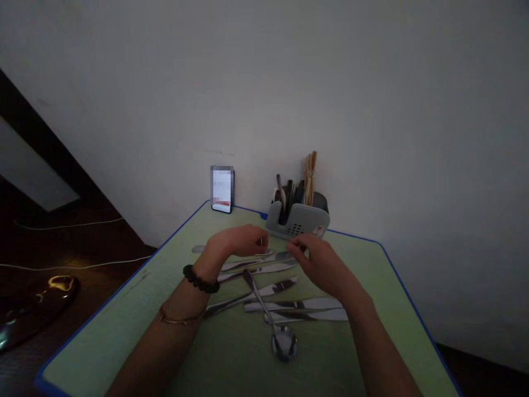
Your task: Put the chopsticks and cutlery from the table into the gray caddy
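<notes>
My left hand [242,241] hangs palm down over the far row of cutlery, fingers loosely bent, a small gap by the thumb; nothing shows in it. Below it lies a table knife [199,249], partly covered by the hand. My right hand [320,263] is at the right end of the row, thumb and fingers apart and seemingly bare, close to a piece of flatware with a broad end [283,256]. Nearer me are several metal knives, among them one knife [285,284] lying aslant and another [326,303] by my right wrist. A large spoon [284,343] lies across them, bowl towards me.
A grey utensil holder [297,219] with dark-handled utensils and a bundle of chopsticks [309,179] stands at the table's back edge. A lit phone [222,190] leans on the wall [372,138]. The pale green table [95,336] has a blue rim. White cables [82,266] run at left.
</notes>
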`<state>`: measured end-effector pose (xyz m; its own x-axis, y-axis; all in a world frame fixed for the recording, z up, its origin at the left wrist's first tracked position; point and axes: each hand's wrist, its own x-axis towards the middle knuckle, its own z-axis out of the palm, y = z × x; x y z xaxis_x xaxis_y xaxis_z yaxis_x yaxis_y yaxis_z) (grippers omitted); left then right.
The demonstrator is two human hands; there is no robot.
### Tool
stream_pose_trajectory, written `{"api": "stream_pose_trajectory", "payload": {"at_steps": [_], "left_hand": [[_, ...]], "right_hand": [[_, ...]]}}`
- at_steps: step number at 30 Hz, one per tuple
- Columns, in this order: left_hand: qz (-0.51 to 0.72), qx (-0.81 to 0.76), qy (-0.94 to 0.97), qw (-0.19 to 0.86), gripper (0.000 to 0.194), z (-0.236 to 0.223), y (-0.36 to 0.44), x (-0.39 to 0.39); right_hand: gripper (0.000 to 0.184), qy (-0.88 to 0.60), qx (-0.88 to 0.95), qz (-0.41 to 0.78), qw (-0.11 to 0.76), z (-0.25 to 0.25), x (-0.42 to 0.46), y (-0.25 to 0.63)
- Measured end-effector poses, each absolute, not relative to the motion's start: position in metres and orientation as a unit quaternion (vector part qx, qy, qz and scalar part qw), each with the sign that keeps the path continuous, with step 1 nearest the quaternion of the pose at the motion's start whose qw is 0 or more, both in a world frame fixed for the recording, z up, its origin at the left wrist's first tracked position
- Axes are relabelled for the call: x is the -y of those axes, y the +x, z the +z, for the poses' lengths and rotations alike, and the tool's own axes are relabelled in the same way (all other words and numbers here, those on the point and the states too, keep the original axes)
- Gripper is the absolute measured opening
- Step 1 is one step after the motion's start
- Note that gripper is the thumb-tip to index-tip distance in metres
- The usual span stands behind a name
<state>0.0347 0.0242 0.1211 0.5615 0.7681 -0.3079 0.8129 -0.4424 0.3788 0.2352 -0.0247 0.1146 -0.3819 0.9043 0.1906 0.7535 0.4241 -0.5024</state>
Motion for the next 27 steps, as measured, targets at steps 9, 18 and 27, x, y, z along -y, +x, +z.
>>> {"api": "stream_pose_trajectory", "payload": {"at_steps": [9, 18, 27], "left_hand": [[-0.169, -0.471, 0.845, 0.189, 0.043, 0.106, 0.041, -0.001], [-0.216, -0.467, 0.837, 0.184, 0.026, 0.103, 0.050, 0.006], [-0.048, -0.376, 0.876, 0.297, 0.007, 0.106, 0.019, -0.013]], "right_hand": [[0.028, -0.541, 0.786, 0.289, -0.076, 0.104, 0.043, 0.238], [0.030, -0.513, 0.796, 0.306, -0.097, 0.092, 0.046, 0.224], [0.018, -0.479, 0.817, 0.314, -0.067, 0.088, 0.045, 0.219]]}}
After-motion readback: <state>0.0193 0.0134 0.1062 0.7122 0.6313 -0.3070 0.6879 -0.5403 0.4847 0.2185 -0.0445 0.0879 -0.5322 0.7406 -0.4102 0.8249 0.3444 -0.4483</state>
